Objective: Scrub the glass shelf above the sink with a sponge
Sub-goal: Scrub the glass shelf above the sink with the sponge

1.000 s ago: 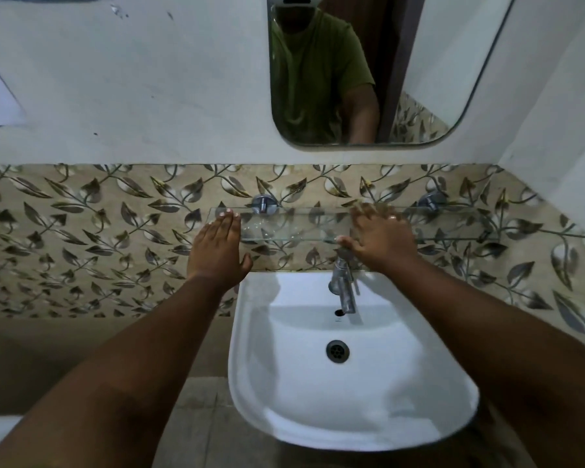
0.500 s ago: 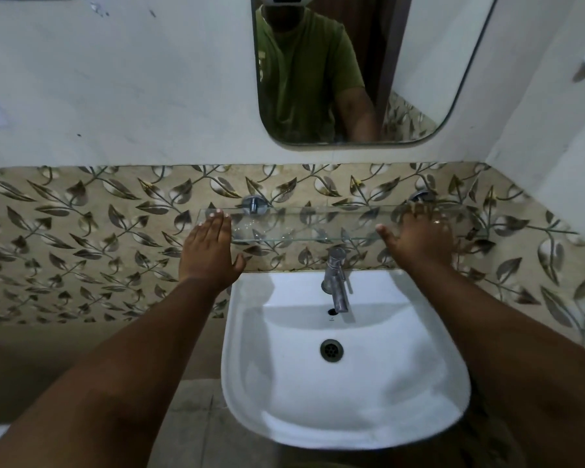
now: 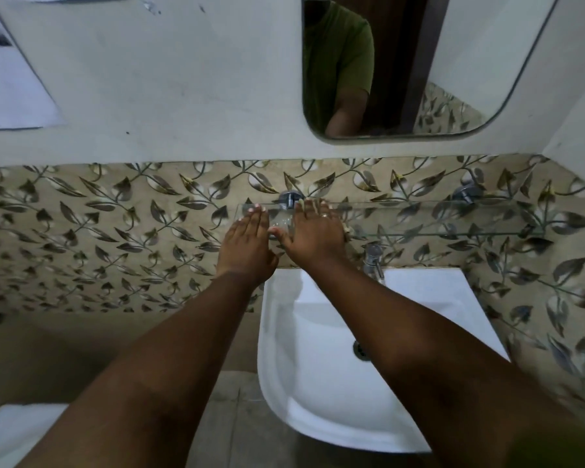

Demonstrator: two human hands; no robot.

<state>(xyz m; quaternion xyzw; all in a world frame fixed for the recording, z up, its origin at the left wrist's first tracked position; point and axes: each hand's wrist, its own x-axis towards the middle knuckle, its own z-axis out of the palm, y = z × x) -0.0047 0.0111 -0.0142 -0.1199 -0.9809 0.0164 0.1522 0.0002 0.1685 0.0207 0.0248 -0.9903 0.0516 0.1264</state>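
Left hand (image 3: 247, 243) flat, fingers together, tips resting on left end of glass shelf (image 3: 419, 217). Right hand (image 3: 313, 236) just beside it, palm down, fingers slightly spread on the shelf; sponge barely visible at the hand's right edge, grip cannot be told. Shelf mounted on leaf-patterned tile above tap (image 3: 374, 261) and white sink (image 3: 318, 383).

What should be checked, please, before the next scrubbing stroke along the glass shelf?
1. Left hand steadying the glass shelf at its left end: ok.
2. Right hand flat on the shelf beside it: ok.
3. Sponge under the right hand: cannot tell, only a pale edge shows.
4. Shelf to the right free of items: ok.
5. Tap below the shelf, out of the stroke's path: ok.
6. Shelf brackets firm: cannot tell.
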